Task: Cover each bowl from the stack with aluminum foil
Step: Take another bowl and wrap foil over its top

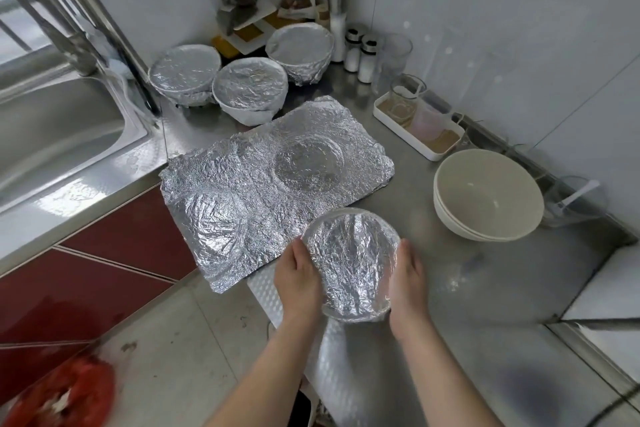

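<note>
Both hands hold one foil-covered bowl [353, 263] near the front edge of the shiny metal surface [467, 288]. The left hand [298, 276] is on the bowl's left side and the right hand [407, 274] is on its right side. Each hand wraps round the bowl and presses the foil against it. The fingertips go behind the bowl, so I cannot see them. The bowl is tipped so its covered top faces up and toward the person. It looks lifted a little off the surface, but that is hard to tell.

Just behind the bowl lies a big crinkly foil sheet [277, 170], flat on the surface. It has round bowl marks pressed into it. One corner of the sheet hangs past the front edge.

At the back, three covered bowls [249, 88] sit close together, all wrapped in foil. To the right, well apart from the hands, is a stack of bowls [488, 194] that are pale and have no foil on them.

A metal sink [52, 135] is on the left. A white tray [382, 114] with clear cups is by the wall, and small shakers [367, 57] stand near it. Red cupboard doors [86, 253] show below the sink.
</note>
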`<state>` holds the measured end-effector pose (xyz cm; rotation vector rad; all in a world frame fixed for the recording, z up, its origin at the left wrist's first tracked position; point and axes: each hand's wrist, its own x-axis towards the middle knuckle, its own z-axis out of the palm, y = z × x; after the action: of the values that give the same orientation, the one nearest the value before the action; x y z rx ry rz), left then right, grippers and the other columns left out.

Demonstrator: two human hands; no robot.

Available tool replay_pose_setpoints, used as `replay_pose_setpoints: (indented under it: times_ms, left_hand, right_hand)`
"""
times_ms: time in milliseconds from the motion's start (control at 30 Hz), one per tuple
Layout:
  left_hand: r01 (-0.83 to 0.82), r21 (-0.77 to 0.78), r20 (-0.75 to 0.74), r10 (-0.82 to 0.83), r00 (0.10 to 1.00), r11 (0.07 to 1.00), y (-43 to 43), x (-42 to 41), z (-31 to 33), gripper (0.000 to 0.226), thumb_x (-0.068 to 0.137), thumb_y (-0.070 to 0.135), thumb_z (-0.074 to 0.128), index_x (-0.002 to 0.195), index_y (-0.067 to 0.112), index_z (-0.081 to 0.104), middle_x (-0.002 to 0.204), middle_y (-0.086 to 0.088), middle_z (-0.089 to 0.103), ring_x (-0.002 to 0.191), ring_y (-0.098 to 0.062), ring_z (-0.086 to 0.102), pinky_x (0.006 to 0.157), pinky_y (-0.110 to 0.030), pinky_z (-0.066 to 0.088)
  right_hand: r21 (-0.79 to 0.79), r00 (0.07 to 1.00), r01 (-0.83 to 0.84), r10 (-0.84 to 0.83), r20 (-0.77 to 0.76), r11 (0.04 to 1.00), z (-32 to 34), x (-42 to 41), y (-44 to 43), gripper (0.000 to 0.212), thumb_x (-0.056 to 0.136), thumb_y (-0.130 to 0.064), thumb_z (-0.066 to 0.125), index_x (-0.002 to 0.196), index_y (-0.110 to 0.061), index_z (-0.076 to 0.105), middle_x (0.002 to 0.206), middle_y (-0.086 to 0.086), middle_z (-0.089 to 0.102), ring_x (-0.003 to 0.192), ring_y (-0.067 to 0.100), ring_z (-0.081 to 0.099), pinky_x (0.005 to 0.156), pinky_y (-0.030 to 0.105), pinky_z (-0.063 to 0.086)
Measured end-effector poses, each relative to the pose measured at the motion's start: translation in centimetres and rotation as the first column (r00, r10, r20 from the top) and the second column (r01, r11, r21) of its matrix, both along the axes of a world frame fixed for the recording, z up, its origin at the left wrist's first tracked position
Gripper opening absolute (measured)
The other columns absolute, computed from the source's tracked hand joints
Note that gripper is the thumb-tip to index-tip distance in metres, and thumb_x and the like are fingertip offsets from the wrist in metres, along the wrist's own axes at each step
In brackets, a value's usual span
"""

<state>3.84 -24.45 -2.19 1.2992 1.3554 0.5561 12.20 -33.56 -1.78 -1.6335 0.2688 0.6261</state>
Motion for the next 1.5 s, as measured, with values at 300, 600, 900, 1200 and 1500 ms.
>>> replay_pose_setpoints:
  times_ms: [300, 600, 900, 1200, 1500]
  left_hand:
    - [-0.056, -0.118, 0.062, 0.064, 0.996, 0.991, 0.4, -0.6, 0.1, 0.036, 0.104, 0.037, 0.036, 0.113, 0.015, 0.063, 0.109, -0.015, 0.065, 0.100, -0.032, 0.062, 0.090, -0.045, 0.051]
    - [0.104, 0.013, 0.006, -0.104, 0.995, 0.994, 0.6, 0.3, 0.8, 0.040, 0.106, 0.034, 0.033, 0.074, 0.013, 0.046, 0.068, -0.002, 0.044, 0.063, -0.015, 0.040, 0.058, -0.029, 0.033]
    - [0.049, -0.113, 0.184, -0.028, 0.982, 0.992, 2.3, -1.0, 2.5, 0.041, 0.104, 0.037, 0.038, 0.074, 0.012, 0.048, 0.062, -0.002, 0.038, 0.055, -0.016, 0.033, 0.055, -0.031, 0.028]
    - [0.262, -0.276, 0.270, -0.187, 0.945, 0.925, 11.7, -3.4, 5.9, 0.035, 0.091, 0.066, 0.045, 0.109, 0.038, 0.056, 0.117, 0.012, 0.057, 0.116, -0.019, 0.052, 0.088, -0.038, 0.045]
    - [0.053, -0.498, 0.434, 0.196, 0.879, 0.865, 21.6, -7.3, 5.3, 0.045, 0.094, 0.056, 0.048, 0.123, 0.023, 0.059, 0.115, -0.008, 0.071, 0.106, -0.031, 0.067, 0.095, -0.053, 0.051]
  right_hand:
    - [-0.079, 0.986, -0.099, 0.109, 0.125, 0.992, 0.6, 2.0, 0.1, 0.041, 0.104, -0.024, 0.038, 0.134, 0.000, 0.051, 0.135, 0.006, 0.053, 0.124, 0.019, 0.050, 0.097, 0.018, 0.036]
    - [-0.220, 0.984, -0.083, 0.115, 0.138, 0.972, 1.9, 0.8, 0.8, 0.043, 0.105, -0.024, 0.032, 0.067, -0.007, 0.040, 0.062, 0.009, 0.030, 0.053, 0.019, 0.030, 0.034, 0.017, 0.026]
    - [-0.135, 0.962, -0.217, 0.235, 0.138, 0.967, 4.7, 1.3, 1.8, 0.034, 0.103, -0.034, 0.039, 0.103, -0.008, 0.061, 0.093, 0.022, 0.061, 0.094, 0.028, 0.061, 0.081, 0.032, 0.043]
    - [-0.165, 0.895, -0.373, 0.401, 0.196, 0.913, 8.2, 2.4, 9.3, 0.051, 0.104, -0.031, 0.039, 0.120, 0.017, 0.048, 0.125, 0.038, 0.049, 0.114, 0.049, 0.048, 0.096, 0.055, 0.040]
    - [0.103, 0.888, -0.455, 0.459, -0.027, 0.885, 7.3, 2.9, 21.7, 0.038, 0.099, -0.045, 0.043, 0.114, -0.017, 0.064, 0.114, 0.007, 0.068, 0.103, 0.023, 0.063, 0.089, 0.044, 0.049]
